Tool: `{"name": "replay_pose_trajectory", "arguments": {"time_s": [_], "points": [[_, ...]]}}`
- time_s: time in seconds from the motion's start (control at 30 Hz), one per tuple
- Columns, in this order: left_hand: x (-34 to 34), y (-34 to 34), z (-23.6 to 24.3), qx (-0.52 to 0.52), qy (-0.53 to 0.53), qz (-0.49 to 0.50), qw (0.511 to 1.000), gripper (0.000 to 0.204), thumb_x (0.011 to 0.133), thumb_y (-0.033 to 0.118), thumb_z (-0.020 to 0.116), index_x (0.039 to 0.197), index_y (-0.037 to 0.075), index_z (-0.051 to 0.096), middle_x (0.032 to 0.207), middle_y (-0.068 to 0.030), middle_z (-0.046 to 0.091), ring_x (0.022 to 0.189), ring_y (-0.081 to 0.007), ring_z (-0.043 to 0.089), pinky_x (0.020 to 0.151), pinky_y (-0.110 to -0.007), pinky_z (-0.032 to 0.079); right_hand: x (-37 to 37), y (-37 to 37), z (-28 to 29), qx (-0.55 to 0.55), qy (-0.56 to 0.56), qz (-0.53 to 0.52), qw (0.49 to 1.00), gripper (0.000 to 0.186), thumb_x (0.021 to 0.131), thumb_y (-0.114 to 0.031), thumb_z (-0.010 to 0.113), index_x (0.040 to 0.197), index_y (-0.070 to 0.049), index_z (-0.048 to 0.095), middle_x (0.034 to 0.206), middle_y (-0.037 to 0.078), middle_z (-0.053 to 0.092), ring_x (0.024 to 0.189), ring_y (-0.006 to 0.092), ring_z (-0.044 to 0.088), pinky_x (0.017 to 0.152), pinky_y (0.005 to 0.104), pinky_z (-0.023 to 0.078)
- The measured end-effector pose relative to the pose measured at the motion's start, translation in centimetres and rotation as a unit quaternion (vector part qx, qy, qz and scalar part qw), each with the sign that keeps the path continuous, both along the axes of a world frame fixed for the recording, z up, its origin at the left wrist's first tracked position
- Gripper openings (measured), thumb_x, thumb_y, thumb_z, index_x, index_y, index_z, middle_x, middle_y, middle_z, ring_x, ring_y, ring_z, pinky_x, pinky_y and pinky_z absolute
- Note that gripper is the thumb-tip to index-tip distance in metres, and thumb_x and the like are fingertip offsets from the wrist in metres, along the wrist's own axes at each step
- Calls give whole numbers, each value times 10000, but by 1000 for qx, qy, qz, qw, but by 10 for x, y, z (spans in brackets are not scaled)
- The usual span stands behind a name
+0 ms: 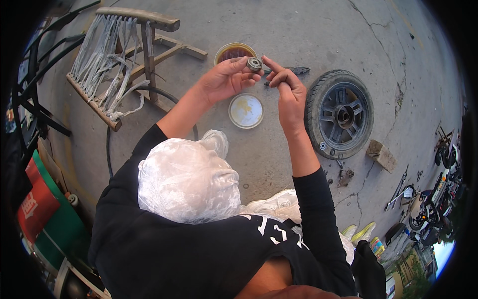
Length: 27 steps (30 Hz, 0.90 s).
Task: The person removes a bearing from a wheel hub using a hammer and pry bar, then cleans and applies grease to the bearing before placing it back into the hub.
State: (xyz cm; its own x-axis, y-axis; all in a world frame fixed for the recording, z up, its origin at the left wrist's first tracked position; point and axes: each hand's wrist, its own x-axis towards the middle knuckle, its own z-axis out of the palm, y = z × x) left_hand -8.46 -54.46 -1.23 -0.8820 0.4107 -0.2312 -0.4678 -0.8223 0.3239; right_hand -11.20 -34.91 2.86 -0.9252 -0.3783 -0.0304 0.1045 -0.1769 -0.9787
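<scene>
My left hand (pixel 229 79) holds a round metal bearing (pixel 254 64) between thumb and fingers. My right hand (pixel 286 92) is beside it, index fingertip at the bearing's right edge, other fingers curled; whether they grip anything is hidden. Behind them sit a round container of brown substance (pixel 221 51) and a dark, indistinct item (pixel 298 71). Below my hands lies a pale round lid (pixel 245 112) with yellowish residue. To the right, a wheel with a black tyre (pixel 362 122) lies flat, a small ring-shaped part (pixel 322 146) at its lower left edge.
A wooden frame with torn strips (pixel 94 74) and a black hose (pixel 109 149) are left. A wooden block (pixel 381 154), small metal parts (pixel 348 177) and tools (pixel 398 192) lie right, near motorbikes (pixel 433 204). My plastic-covered knee (pixel 186 177) is below.
</scene>
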Motion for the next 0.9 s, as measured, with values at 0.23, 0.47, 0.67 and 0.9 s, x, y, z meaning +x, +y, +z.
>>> {"name": "replay_pose_trajectory", "arguments": {"time_s": [0.23,0.47,0.67,0.9], "points": [[1,3,-4,58,-47,14,997,313,1006,241,536,1169,-23,579,1091,-169,654,989,-225,663,847,-289,583,1,6,-5,156,231,36,960,148,782,128,451,741,-8,495,1247,94,665,878,182,541,841,276,457],[-1,-6,0,12,-9,-8,1000,284,1002,222,543,1163,-9,581,1096,-171,655,975,-221,669,845,-291,578,-10,18,-1,278,396,38,874,129,754,124,500,727,-2,507,1204,65,685,865,219,555,797,310,465],[-2,-4,7,-66,19,-3,998,277,983,195,576,1188,8,560,1109,-167,651,975,-228,671,836,-302,576,-5,11,2,197,279,14,940,116,742,106,519,722,-8,518,1169,59,696,856,229,559,801,325,456],[0,1,1,-122,46,26,991,301,973,176,591,1235,36,542,1119,-120,643,993,-219,666,826,-297,575,1,6,4,248,345,14,905,126,741,130,513,725,5,504,1191,94,687,849,232,550,789,311,465]]}}
